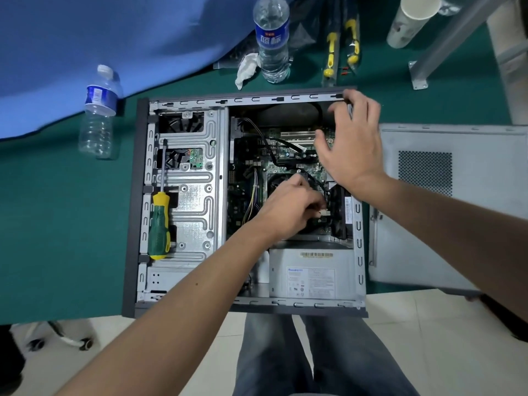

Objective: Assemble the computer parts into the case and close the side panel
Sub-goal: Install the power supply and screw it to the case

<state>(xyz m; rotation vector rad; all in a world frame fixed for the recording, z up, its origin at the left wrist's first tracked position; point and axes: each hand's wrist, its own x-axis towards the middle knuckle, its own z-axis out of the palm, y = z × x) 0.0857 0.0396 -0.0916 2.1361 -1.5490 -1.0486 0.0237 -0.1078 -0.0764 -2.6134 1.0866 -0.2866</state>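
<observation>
Working inside the open case [143, 195], lying flat on the green table [57, 224] with its open side up. Left hand [291, 204] reaching down over the circuit board [251, 167], fingers curled and pinching a small white plug [324, 213] at the board's near right corner, just beside the black fan [340, 212] on the rear wall. Right hand [350, 138] hovering over the far right part of the board, fingers spread and relaxed, gripping nothing; touching the case rim or not, impossible to tell.

Turning on one relation, by judgement: plug lying directly under the left fingertips, its socket hidden beneath the hand, so pushing straight down into the board looks like the coming move. Left hand plainly the nearer; right hand well apart from the plug, farther back.

Lying untouched on the drive cage [185, 138], a screwdriver [160, 218], long axis running front to back. Waiting just right of the case, the side panel [428, 224], inner face up, not yet fitted. Power box [311, 275] already sitting in the near right corner.
</observation>
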